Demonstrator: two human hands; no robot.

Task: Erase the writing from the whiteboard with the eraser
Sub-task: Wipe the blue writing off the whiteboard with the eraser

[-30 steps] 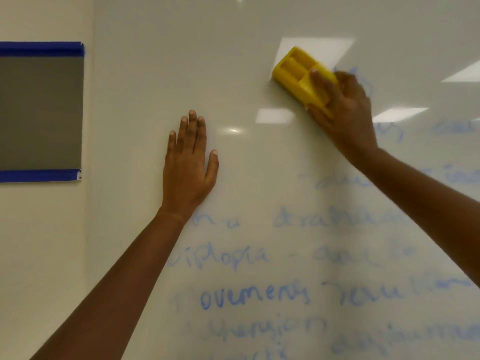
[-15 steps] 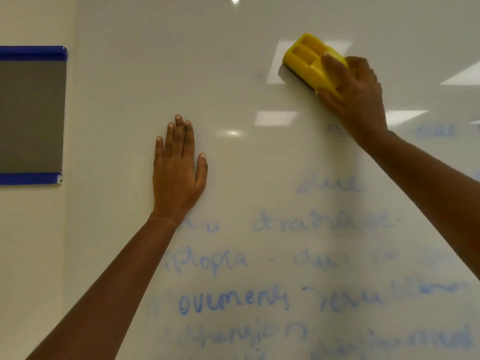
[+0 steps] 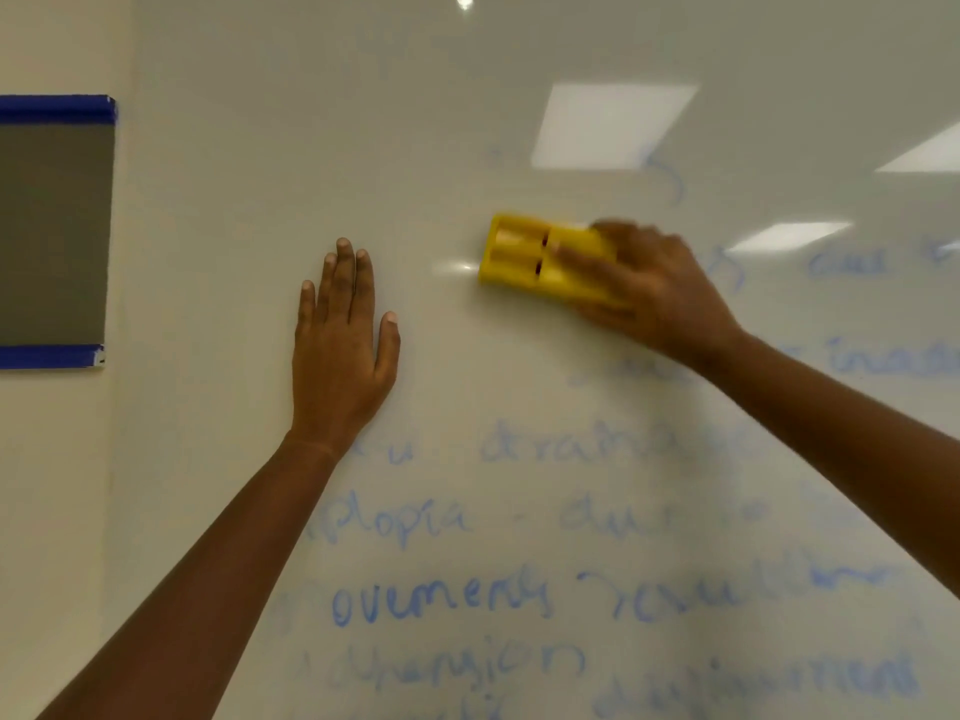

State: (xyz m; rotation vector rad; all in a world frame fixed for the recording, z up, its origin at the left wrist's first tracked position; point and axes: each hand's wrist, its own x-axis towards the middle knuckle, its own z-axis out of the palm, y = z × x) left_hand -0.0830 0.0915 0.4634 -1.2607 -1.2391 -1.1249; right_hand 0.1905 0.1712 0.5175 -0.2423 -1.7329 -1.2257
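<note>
Yellow eraser (image 3: 540, 258) in right hand (image 3: 660, 298), beside flat left hand (image 3: 340, 350)

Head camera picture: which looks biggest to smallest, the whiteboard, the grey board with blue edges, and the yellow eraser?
1. whiteboard, fills most of the view
2. grey board, cut off at the left edge
3. yellow eraser, partly covered by the right hand

Right hand (image 3: 654, 288) presses yellow eraser (image 3: 530, 257) on whiteboard (image 3: 311, 122); left hand (image 3: 340, 350) flat beside.
</note>
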